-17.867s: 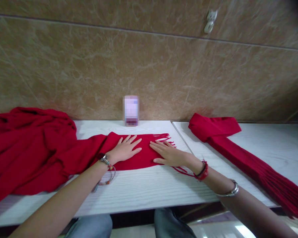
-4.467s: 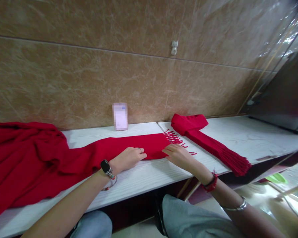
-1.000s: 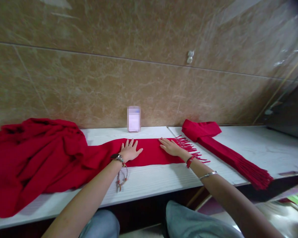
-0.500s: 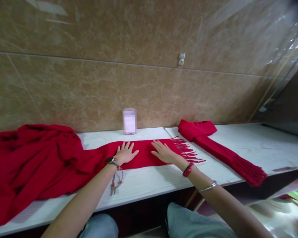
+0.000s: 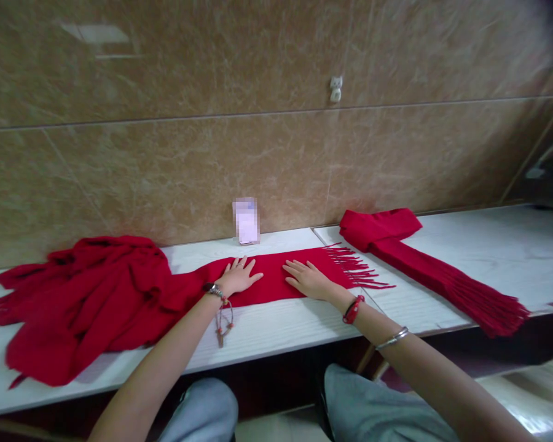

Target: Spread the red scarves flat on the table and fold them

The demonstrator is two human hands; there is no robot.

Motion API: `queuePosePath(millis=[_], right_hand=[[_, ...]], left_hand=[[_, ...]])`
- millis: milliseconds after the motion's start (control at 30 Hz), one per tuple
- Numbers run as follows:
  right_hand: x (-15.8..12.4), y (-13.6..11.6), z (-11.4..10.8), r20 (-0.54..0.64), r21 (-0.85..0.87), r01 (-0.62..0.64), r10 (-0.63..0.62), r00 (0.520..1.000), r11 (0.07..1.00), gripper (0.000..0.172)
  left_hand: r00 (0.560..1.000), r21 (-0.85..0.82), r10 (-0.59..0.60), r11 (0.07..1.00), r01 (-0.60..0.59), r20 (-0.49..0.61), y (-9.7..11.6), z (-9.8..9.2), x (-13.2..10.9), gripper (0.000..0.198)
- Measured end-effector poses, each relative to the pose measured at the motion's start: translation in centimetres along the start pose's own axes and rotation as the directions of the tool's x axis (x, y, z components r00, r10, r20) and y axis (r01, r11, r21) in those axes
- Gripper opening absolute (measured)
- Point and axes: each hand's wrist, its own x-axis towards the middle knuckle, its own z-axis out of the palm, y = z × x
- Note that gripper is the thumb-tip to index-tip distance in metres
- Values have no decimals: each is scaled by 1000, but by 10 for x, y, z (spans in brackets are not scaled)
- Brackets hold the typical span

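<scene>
A red fringed scarf [image 5: 273, 274] lies flat across the white table, its tasselled end to the right and its other part bunched in a loose heap at the left. My left hand [image 5: 238, 277] rests on the flat part with fingers spread, palm down. Farther right, my right hand [image 5: 308, 280] also lies flat on the scarf, close to the fringe. Neither hand grips anything. To the right is a second red scarf [image 5: 408, 256], folded narrow and bent over at its far end, its fringe at the table's front edge.
A small upright card or phone [image 5: 246, 222], blurred out, leans against the brown tiled wall [image 5: 166, 166]. A small white figure-shaped hook [image 5: 336, 89] is fixed on the wall. The white table [image 5: 267, 334] has a seam near the fringe. My knees are below its front edge.
The camera view has turned and shifted, so more of the left heap and its fringe shows. Both hands stay flat on the scarf in nearly the same places.
</scene>
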Motion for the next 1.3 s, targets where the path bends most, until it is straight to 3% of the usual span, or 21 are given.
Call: queuePosePath(millis=[133,267,367,500,600,700,800,867,1000,1100,1167,1300], right_hand=[[-1,8,4,-6,0,37,-37,999,999,46],[2,8,-5,84,-27,20,-18,996,999,45],[14,-10,-18,87,-2,-19,19,996,1000,48],[36,-56,-22,-20,122,101,-99,995,987,56],[45,-81,-6,-7,132,230,-231,973,964,52],[45,-85,12,0,60,350,-351,936,935,44],[42,-79,19,-22,4,387,-386,922,922,43],[40,-76,19,-24,-17,388,-389,921,921,44],[40,-77,18,-7,-27,376,-376,926,926,46],[41,-77,21,-17,-3,343,-343,939,939,48],[42,-76,23,-24,12,336,-335,942,942,48],[43,-74,25,-17,22,330,-329,944,944,49]], left_hand=[[994,99,15,995,-4,-110,-25,-30,-27,62],[986,91,-67,993,82,-154,-91,-44,-76,64],[995,17,-39,999,41,-90,-137,-41,-121,69],[980,46,-136,989,143,-144,-165,-25,-166,73],[973,122,-191,971,207,-130,-179,-11,-181,81],[954,137,-229,956,258,-195,-204,1,-185,78],[866,16,-323,934,356,-382,-234,7,-188,83],[814,-104,-374,924,368,-445,-251,10,-190,90],[823,-158,-328,945,287,-464,-266,0,-192,73],[759,-86,-328,936,340,-563,-274,-30,-192,43],[668,-83,-401,887,454,-628,-283,-61,-194,31],[508,-102,-430,828,552,-746,-296,-112,-194,32]])
